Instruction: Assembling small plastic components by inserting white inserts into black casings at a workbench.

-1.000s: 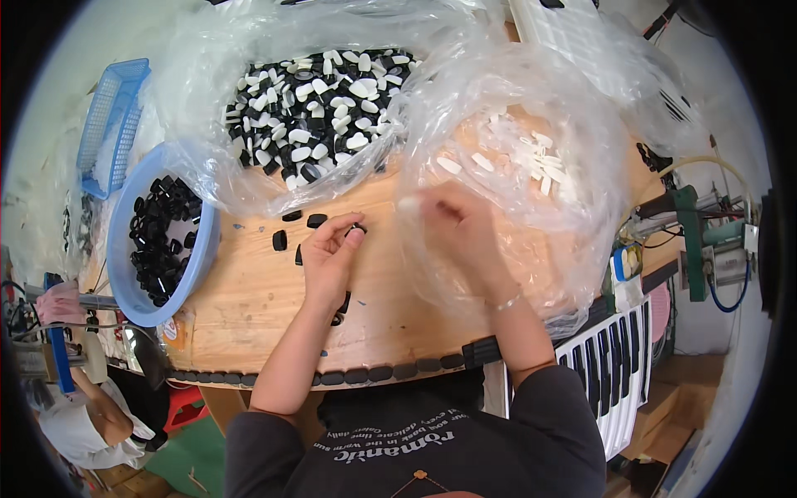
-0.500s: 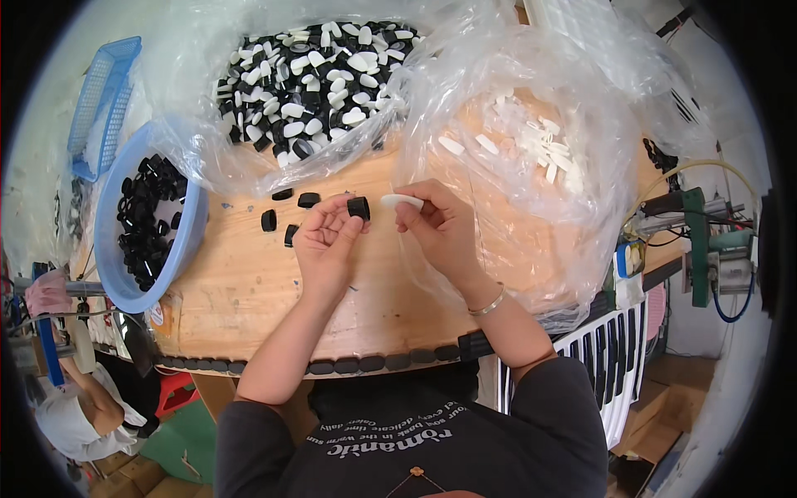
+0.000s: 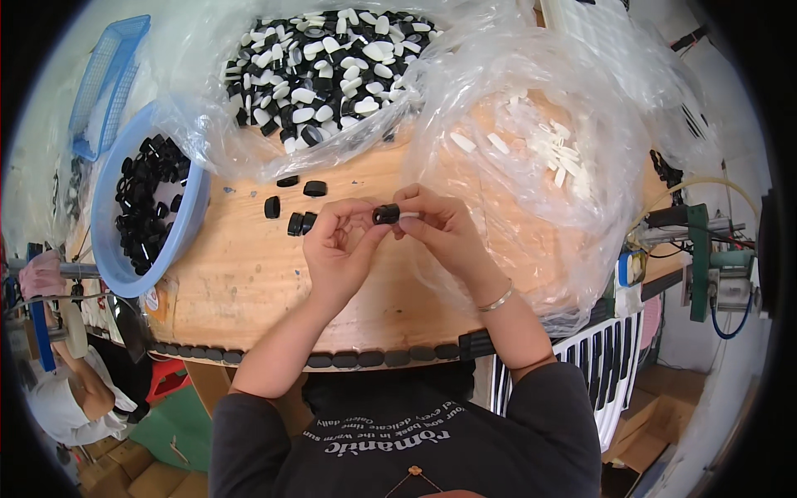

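- The left hand (image 3: 342, 236) has its thumb and fingertips closed around a small black cap (image 3: 386, 214), held above the wooden tabletop.
- The right hand (image 3: 440, 224) pinches a slim white piece (image 3: 409, 216) between thumb and fingers; it sits at the cap's right end, mostly hidden by the fingers, so how far it goes in cannot be told.
- The tabletop (image 3: 249, 299) is pale wood with visible grain, dark specks and small blue marks. Several loose black caps (image 3: 272, 207) stand on it beyond the left hand.
- A row of dark rounded pieces (image 3: 357, 359) lines the table's curved near edge.
- At the left, a light-blue basin (image 3: 198, 195) holds many more black caps, with a blue lattice basket (image 3: 100, 83) behind it.
- At the far side, a clear plastic bag (image 3: 195, 108) lies open around a heap of mixed black and white parts (image 3: 332, 66).
- To its right, a second clear bag (image 3: 531, 249) spreads over the wood, white pieces (image 3: 558, 153) inside.
- Around the table: a green-framed bench device (image 3: 699, 249) and cardboard boxes (image 3: 652, 423) at the right; a person in a white top (image 3: 66, 398), a red stool (image 3: 170, 380) and green flooring (image 3: 170, 440) at the lower left.
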Action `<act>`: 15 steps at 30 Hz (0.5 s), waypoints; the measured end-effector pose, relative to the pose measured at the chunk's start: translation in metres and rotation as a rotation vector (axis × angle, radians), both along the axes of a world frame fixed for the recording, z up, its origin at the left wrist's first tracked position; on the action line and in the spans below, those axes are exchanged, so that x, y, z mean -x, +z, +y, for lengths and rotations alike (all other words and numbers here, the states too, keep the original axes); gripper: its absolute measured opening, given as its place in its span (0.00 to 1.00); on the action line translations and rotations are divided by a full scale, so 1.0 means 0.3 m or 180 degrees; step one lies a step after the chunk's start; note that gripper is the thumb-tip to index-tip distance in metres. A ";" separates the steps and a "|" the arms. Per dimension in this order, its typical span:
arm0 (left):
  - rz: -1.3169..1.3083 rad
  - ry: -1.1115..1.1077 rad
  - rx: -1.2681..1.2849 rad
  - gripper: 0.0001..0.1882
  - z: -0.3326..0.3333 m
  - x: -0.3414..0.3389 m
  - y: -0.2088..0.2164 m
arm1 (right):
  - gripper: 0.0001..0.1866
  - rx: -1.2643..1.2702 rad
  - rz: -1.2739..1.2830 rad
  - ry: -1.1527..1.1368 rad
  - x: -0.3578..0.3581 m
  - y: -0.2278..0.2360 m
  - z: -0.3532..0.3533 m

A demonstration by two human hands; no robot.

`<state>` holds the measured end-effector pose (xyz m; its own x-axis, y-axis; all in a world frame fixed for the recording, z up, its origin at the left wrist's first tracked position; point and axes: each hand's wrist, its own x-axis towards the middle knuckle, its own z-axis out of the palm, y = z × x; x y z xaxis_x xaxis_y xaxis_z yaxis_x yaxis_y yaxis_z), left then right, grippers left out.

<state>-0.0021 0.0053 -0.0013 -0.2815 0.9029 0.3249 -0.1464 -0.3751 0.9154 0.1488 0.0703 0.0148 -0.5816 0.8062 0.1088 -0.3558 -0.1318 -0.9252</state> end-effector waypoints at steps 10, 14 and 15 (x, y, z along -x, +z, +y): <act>0.0242 0.0091 -0.0078 0.15 -0.002 0.003 0.012 | 0.09 0.0074 -0.0025 0.0024 -0.007 -0.023 -0.002; 0.0150 0.0073 -0.0001 0.13 -0.001 0.009 0.003 | 0.14 -0.0139 0.0061 -0.0004 0.009 -0.039 -0.012; 0.0131 0.0026 0.0013 0.12 -0.002 0.006 0.007 | 0.15 -0.0388 0.0073 -0.0119 0.009 -0.042 -0.015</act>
<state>-0.0040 0.0046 0.0007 -0.2753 0.9020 0.3326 -0.1055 -0.3722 0.9221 0.1461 0.0659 0.0023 -0.5476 0.8072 0.2203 -0.3796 -0.0051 -0.9251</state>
